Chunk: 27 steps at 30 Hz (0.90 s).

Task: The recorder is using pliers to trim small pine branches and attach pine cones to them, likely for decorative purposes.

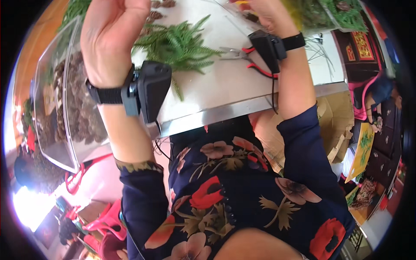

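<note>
My left hand [116,26] is raised at the top edge, palm side showing, with its fingertips cut off by the picture. Beside it on the white table [208,91] lie green artificial fern sprigs [171,47] and a few small brown pinecones [156,15]. My right hand [265,14] reaches up at the top right; its fingers are mostly out of the picture, near a small red and yellow thing [241,4] I cannot make out. Pliers with red handles [259,69] lie spread apart on the table, next to my right wrist.
A clear plastic bin of pinecones [80,102] stands left of my left forearm. At the far right is another clear container [320,17] with greenery. Thin wires [320,56] lie near the right table edge. A cardboard box [333,125] stands below; people sit farther off.
</note>
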Each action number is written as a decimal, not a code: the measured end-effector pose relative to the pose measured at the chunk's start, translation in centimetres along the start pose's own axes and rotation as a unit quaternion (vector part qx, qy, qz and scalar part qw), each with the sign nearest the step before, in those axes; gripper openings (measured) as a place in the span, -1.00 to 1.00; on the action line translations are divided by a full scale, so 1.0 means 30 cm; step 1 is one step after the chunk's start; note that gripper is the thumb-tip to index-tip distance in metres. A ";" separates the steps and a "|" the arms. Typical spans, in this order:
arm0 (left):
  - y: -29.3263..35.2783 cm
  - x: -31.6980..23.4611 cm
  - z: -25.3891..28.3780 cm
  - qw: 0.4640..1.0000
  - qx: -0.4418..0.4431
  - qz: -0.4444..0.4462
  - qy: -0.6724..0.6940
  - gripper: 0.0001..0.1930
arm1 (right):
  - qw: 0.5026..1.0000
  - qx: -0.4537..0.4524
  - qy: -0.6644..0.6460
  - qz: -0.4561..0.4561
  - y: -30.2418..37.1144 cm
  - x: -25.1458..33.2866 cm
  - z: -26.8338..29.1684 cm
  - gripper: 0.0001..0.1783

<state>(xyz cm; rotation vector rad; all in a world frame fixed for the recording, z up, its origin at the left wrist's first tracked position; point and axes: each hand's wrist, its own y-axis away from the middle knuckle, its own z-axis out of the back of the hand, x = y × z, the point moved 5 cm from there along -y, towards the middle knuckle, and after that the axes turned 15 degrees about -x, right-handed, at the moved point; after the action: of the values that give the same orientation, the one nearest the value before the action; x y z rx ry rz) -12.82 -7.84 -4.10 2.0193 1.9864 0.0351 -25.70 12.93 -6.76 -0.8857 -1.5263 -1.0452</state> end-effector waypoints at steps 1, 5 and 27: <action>-0.002 -0.027 0.041 1.000 -0.012 -0.012 -0.020 -0.57 | 0.999 -0.006 0.021 0.024 0.004 0.008 -0.010 -0.87; -0.049 -0.032 0.100 0.994 -0.032 -0.032 -0.098 -0.58 | 0.994 -0.020 0.073 0.081 0.014 0.023 0.026 -0.86; 0.027 0.158 0.031 0.864 -0.103 -0.273 -0.410 -0.62 | 0.953 0.070 0.056 0.291 0.170 0.056 -0.125 -0.87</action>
<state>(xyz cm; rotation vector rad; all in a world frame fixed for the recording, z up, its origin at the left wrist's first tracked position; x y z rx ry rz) -11.62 -3.36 -5.72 0.9919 1.7627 -0.6039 -20.06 11.20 -3.92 -1.0673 -1.1218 -0.5396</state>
